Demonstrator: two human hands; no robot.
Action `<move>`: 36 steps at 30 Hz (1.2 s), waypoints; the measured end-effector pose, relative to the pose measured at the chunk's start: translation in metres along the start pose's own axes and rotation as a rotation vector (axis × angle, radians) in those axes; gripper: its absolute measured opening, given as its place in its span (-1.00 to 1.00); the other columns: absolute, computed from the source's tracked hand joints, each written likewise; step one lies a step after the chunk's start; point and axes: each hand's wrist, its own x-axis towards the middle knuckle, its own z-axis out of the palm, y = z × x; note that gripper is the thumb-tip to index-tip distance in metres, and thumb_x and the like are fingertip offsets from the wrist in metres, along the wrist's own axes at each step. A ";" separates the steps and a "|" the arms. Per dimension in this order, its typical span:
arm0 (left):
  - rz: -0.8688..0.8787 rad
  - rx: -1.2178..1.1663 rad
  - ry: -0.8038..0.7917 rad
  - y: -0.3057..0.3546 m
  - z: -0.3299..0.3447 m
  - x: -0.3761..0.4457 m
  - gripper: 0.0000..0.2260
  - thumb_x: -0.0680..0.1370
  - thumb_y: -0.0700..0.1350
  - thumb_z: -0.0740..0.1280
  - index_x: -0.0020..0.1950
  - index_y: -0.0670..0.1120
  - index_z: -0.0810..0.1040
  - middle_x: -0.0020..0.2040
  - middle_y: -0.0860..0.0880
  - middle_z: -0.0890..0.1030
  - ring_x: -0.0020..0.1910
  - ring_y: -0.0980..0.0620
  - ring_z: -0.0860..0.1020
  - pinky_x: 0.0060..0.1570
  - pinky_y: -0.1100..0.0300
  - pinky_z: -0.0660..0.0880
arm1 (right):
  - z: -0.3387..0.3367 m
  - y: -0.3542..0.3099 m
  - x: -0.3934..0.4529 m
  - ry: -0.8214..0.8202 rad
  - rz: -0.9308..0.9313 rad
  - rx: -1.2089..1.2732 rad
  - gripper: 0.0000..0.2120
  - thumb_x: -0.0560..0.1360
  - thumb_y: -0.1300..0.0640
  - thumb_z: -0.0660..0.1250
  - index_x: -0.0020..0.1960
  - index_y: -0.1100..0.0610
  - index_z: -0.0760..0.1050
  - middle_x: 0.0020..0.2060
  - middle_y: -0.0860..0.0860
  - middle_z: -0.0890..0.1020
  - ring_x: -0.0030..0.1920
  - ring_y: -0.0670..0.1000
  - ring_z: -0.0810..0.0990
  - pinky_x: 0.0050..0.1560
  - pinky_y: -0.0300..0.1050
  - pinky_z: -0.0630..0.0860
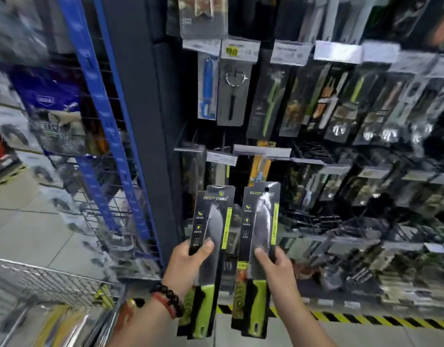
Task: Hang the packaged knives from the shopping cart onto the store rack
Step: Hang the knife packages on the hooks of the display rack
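Note:
I hold two packaged knives upright in front of the store rack [316, 229]. My left hand [188, 264] grips the left knife package [212, 221], a black card with a steel blade and green handle. My right hand [276, 266] grips the right knife package [259, 216] of the same kind, with a hang hole at its top. Both packages sit side by side, just below a row of hooks with price tags. The wire shopping cart [45, 279] is at the lower left.
The rack carries many hanging packaged knives and tools in several rows, with white price tags [263, 152] on the hook ends. A dark upright post [145, 121] and a blue wire shelf [100, 116] stand left. Yellow-black floor tape [366, 319] runs along the rack's base.

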 end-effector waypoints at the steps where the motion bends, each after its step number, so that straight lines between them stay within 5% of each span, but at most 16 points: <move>1: -0.013 -0.003 0.020 -0.003 -0.002 0.010 -0.92 0.51 -0.04 0.41 -0.12 -0.04 0.63 -0.22 0.18 0.68 -0.12 0.19 0.62 -0.13 0.28 0.47 | 0.008 0.002 0.016 -0.025 -0.001 -0.019 -0.69 0.50 -0.13 0.39 0.13 0.04 0.57 0.05 -0.02 0.69 0.06 -0.01 0.65 0.18 0.07 0.55; 3: -0.036 0.000 0.045 -0.010 -0.006 0.031 -0.88 0.51 -0.02 0.40 -0.19 -0.02 0.58 -0.30 0.19 0.65 -0.18 0.19 0.59 -0.15 0.27 0.45 | 0.021 0.008 0.048 -0.048 0.027 -0.077 -0.51 0.45 -0.29 0.36 0.19 0.05 0.55 0.11 0.00 0.66 0.13 0.02 0.63 0.24 0.15 0.52; 8: -0.126 -0.015 0.114 -0.032 -0.012 0.086 -0.73 0.44 0.22 0.33 -0.02 0.07 0.58 -0.02 0.13 0.63 0.01 0.15 0.56 0.11 0.08 0.49 | 0.042 0.018 0.115 -0.117 0.107 -0.156 -0.34 0.41 -0.32 0.33 0.34 0.10 0.45 0.27 0.05 0.57 0.26 0.08 0.55 0.31 0.16 0.45; 10: -0.156 -0.020 0.120 -0.035 -0.012 0.104 -0.66 0.38 0.26 0.31 -0.04 0.05 0.60 -0.05 0.12 0.65 -0.01 0.14 0.58 0.08 0.09 0.50 | 0.048 0.013 0.133 -0.144 0.127 -0.177 -0.43 0.49 -0.17 0.34 0.39 0.11 0.41 0.31 0.04 0.55 0.28 0.07 0.54 0.33 0.13 0.45; 14: -0.186 -0.044 0.143 -0.038 -0.014 0.134 -0.76 0.46 0.15 0.35 -0.06 0.01 0.63 -0.09 0.11 0.67 -0.02 0.14 0.60 -0.04 0.18 0.49 | 0.062 0.008 0.173 -0.200 0.136 -0.199 -0.84 0.60 0.12 0.29 0.16 0.08 0.53 0.05 0.05 0.68 0.05 0.04 0.66 0.20 0.15 0.54; 20: -0.225 -0.016 0.180 -0.048 -0.016 0.158 -0.78 0.50 0.09 0.36 -0.01 -0.02 0.65 -0.06 0.07 0.67 0.00 0.11 0.58 -0.01 0.14 0.47 | 0.082 0.014 0.215 -0.257 0.138 -0.256 -0.71 0.59 0.04 0.30 0.26 0.13 0.49 0.20 0.07 0.62 0.19 0.09 0.59 0.29 0.15 0.46; 24: -0.236 -0.022 0.197 -0.049 -0.012 0.168 -0.82 0.52 0.02 0.37 -0.08 -0.08 0.61 -0.13 0.07 0.63 -0.05 0.07 0.56 -0.10 0.21 0.43 | 0.091 -0.001 0.235 -0.286 0.072 -0.243 -0.82 0.59 0.06 0.30 0.18 0.02 0.52 0.11 -0.02 0.65 0.18 0.05 0.59 0.26 0.08 0.48; 29: -0.264 -0.044 0.193 -0.046 -0.003 0.180 -0.79 0.55 -0.02 0.34 0.11 -0.09 0.60 0.03 0.01 0.63 0.07 0.05 0.55 0.06 0.18 0.41 | 0.097 -0.003 0.258 -0.270 -0.018 -0.206 -0.39 0.51 -0.21 0.29 0.43 0.12 0.36 0.36 0.01 0.49 0.37 0.05 0.43 0.42 0.12 0.34; 36: -0.299 -0.060 0.197 -0.052 0.002 0.190 -0.79 0.55 0.00 0.33 0.13 -0.06 0.60 0.08 0.04 0.63 0.13 0.05 0.54 0.25 0.08 0.41 | 0.097 -0.014 0.274 -0.288 0.026 -0.158 -0.63 0.58 0.00 0.31 0.32 0.15 0.45 0.23 0.04 0.59 0.27 0.07 0.53 0.29 0.00 0.44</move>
